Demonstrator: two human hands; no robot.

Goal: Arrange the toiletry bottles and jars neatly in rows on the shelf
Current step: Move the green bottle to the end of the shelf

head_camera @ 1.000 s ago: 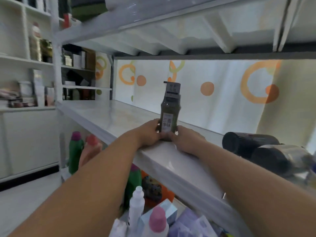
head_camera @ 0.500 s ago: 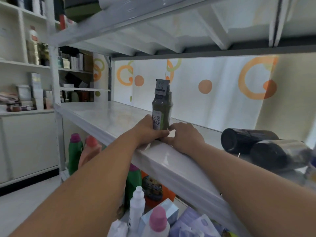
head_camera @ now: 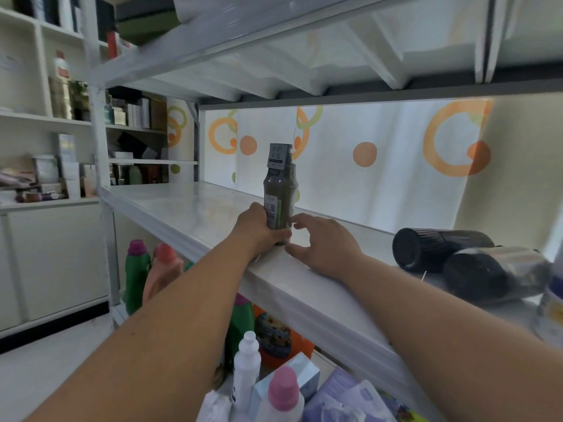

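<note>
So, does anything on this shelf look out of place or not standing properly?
Yes. Two dark bottles lie on their sides at the right end of the shelf, not upright in a row. The green pump bottle, gripped by the left hand, stands upright.

L hand point(head_camera: 255, 225) fingers curled shut, R hand point(head_camera: 326, 243) fingers spread – both arms extended

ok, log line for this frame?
left hand: grips green bottle | right hand: open beside | bottle: upright on shelf
</note>
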